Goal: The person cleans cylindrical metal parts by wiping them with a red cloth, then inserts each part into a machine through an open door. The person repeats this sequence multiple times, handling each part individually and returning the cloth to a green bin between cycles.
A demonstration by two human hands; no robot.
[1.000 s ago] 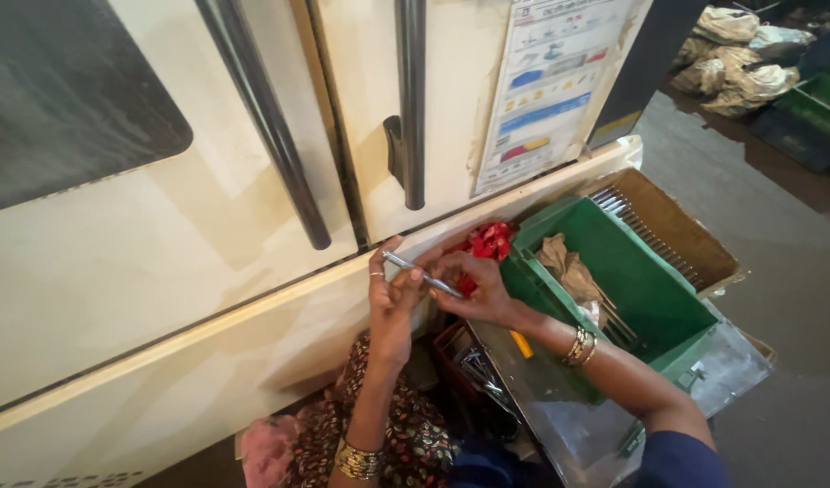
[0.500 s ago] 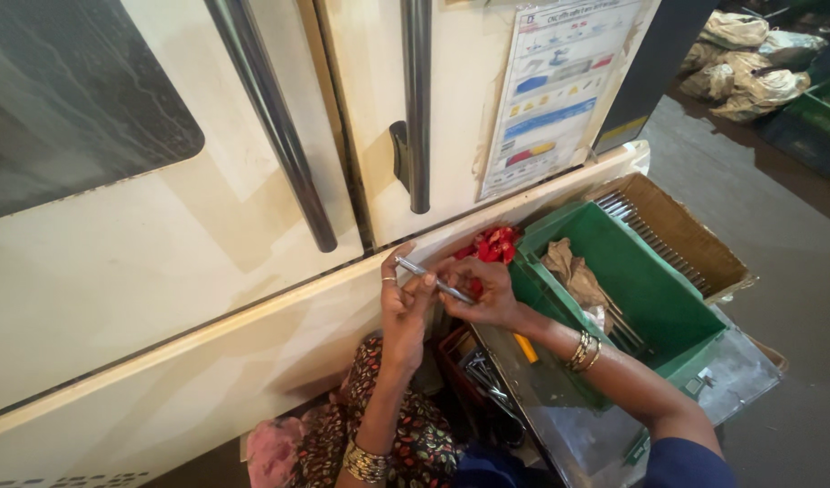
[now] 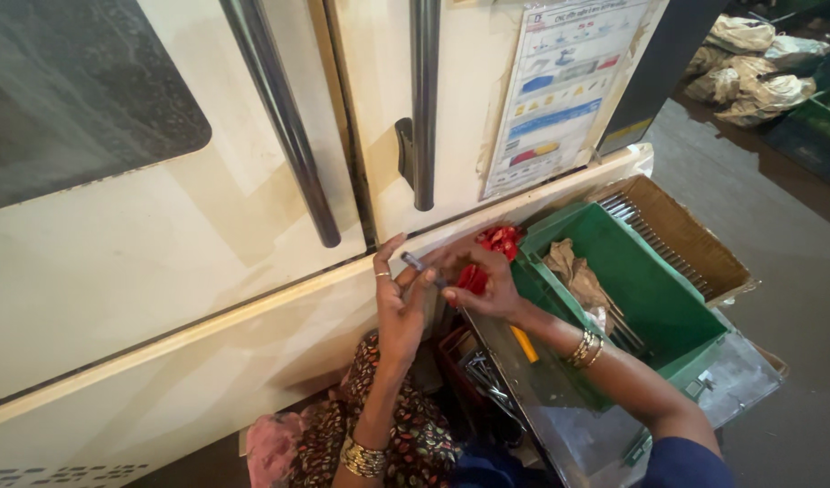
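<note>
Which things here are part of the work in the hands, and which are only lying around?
In use:
left hand
right hand
thin metal rod, held between both hands
red pieces, close behind the right hand

Lying about:
green crate with a rag
cardboard box
sacks on the floor

My left hand (image 3: 404,303) and right hand (image 3: 480,280) meet in front of the cream machine door (image 3: 162,262), and between them I hold a thin metal rod (image 3: 424,268), my fingertips pinching it from both sides. Red pieces (image 3: 498,242) lie just beyond my right grip. To the right sits a green crate (image 3: 654,298) with a crumpled rag (image 3: 573,269) inside, a cardboard box (image 3: 686,230) behind it.
</note>
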